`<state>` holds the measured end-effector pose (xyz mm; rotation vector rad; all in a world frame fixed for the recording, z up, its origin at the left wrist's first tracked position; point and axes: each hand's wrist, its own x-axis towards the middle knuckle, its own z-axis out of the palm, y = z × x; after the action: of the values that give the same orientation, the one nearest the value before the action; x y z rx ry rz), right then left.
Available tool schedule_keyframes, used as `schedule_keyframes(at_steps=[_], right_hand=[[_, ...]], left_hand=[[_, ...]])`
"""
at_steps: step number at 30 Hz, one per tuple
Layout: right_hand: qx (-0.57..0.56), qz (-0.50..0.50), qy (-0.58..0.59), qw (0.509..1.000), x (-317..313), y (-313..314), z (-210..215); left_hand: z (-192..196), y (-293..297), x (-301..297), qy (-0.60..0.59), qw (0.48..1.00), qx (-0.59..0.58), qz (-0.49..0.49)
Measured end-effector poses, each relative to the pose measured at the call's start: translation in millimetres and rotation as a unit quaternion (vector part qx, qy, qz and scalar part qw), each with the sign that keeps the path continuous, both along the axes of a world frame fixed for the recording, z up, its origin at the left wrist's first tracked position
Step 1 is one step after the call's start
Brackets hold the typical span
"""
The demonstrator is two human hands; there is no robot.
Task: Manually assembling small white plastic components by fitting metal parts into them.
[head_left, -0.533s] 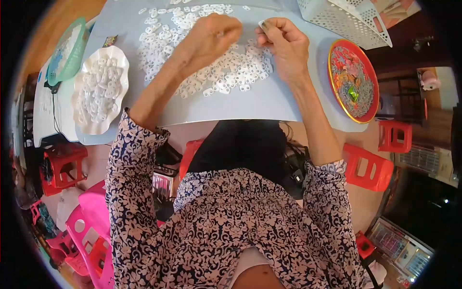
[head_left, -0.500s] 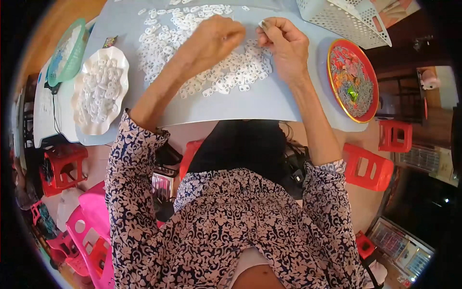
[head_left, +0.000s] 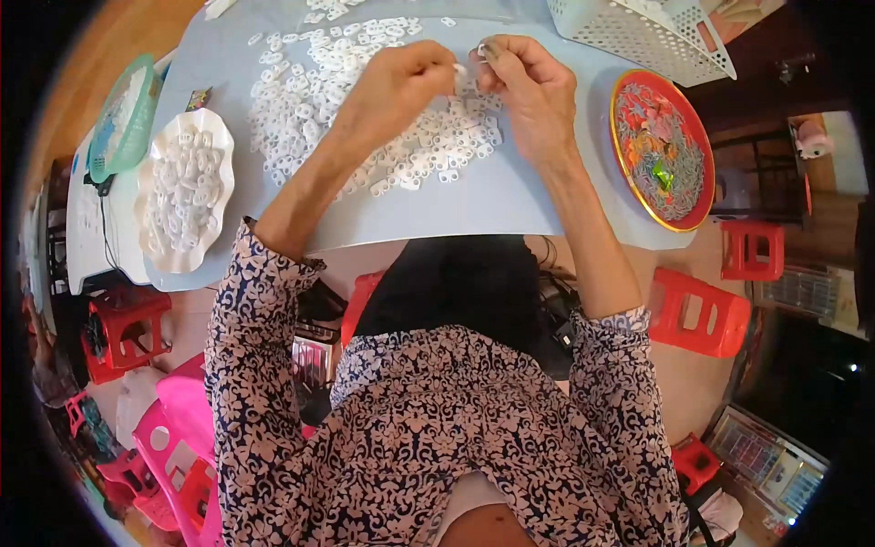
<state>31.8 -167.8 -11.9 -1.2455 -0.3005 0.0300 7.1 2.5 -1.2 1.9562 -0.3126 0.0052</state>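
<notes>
White piece (head_left: 482,49): pinched by right hand (head_left: 540,91), axis unclear
Left hand (head_left: 398,87): just left of it, fingers curled, contents unclear

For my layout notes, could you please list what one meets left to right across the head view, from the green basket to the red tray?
Green basket, white scalloped dish, left hand, right hand, red tray.

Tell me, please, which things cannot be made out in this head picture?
All in the head view:
Left hand: its own curled fingers hide whether it grips anything.
Small white piece: partly hidden by the right hand.
Pile of white pieces: partly covered by the left hand.
Perforated basket: cut off by the top edge.
Grey bits: too small to identify.
</notes>
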Motion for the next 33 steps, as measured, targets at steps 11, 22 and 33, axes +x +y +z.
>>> schedule_keyframes(at_steps=[11, 22, 33], right_hand=[[0.014, 0.029, -0.013, 0.999, -3.5, 5.4, 1.8], [-0.063, 0.008, -0.067, 0.996, -8.9, 9.3, 2.2], [-0.103, -0.006, -0.090, 0.991, -9.8, 10.9, 1.5]], left_hand=[[-1.6, 6.2, 2.8, 0.052, 0.985, -0.165, -0.015], [-2.9, 8.1, 4.2, 0.089, 0.951, -0.295, 0.009], [2.5, 1.9, -1.7, 0.029, 0.968, -0.250, 0.027]])
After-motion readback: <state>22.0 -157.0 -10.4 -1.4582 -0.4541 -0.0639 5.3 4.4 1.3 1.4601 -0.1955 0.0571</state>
